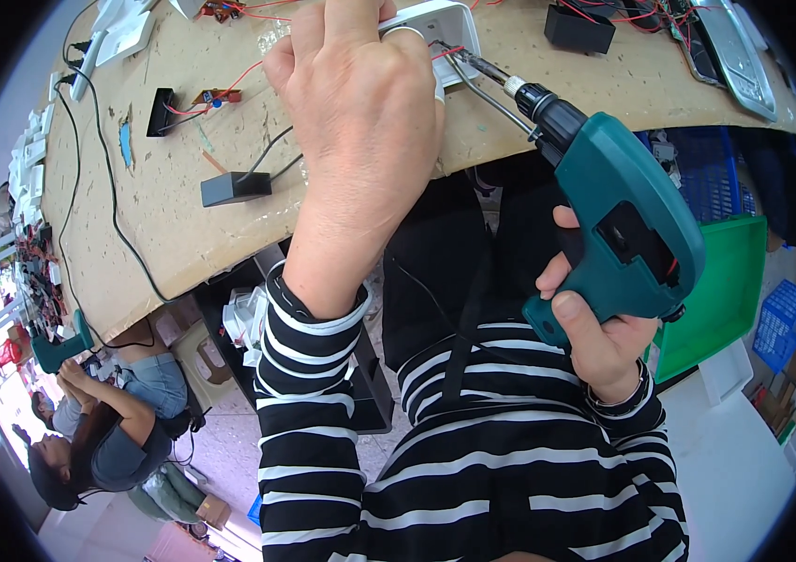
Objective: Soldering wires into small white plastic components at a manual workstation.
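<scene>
Worn tan workbench (163,215): 3 black boxes on it (235,187) (162,111) (579,28), red-wired circuit board (217,96), black cable (117,211). Green bin (721,290) and blue crates (782,323) below. Seated co-workers (103,440) at left.

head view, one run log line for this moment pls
left hand: pressing white box on bench | right hand: gripping teal drill | bit at box edge

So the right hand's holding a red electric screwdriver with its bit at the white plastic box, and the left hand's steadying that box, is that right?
Not quite: the head view shows the electric screwdriver is teal green, not red. The right hand does hold it with its bit at the white plastic box, and the left hand steadies that box.
</scene>
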Demonstrator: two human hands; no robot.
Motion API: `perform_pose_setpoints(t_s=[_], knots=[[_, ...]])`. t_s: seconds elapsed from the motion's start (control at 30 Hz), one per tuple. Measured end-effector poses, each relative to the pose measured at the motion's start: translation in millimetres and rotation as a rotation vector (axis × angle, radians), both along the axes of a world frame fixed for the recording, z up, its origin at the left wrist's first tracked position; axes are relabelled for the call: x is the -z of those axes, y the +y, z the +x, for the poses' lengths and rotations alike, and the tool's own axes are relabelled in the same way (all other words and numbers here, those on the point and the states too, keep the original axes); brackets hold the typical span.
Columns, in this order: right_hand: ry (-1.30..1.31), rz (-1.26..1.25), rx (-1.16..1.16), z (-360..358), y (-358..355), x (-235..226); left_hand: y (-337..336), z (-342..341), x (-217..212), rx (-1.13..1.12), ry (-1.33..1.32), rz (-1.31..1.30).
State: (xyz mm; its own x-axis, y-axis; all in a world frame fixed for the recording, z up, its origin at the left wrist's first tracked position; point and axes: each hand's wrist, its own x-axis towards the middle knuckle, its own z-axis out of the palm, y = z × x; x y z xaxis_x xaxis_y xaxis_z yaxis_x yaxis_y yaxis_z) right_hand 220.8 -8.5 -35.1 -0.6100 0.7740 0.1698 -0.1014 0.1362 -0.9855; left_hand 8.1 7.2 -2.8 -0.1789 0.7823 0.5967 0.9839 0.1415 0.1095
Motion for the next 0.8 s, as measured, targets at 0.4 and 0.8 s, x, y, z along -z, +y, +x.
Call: perform_pose_setpoints(t_s=[0.4,0.8], knots=[[-0.040,0.024,-0.005,-4,2,-5,1,0,1,-0.004,-0.022,0.016],[-0.087,0.034,-0.067,-3,3,-11,-1,-1,2,-0.013,0.018,0.001]])
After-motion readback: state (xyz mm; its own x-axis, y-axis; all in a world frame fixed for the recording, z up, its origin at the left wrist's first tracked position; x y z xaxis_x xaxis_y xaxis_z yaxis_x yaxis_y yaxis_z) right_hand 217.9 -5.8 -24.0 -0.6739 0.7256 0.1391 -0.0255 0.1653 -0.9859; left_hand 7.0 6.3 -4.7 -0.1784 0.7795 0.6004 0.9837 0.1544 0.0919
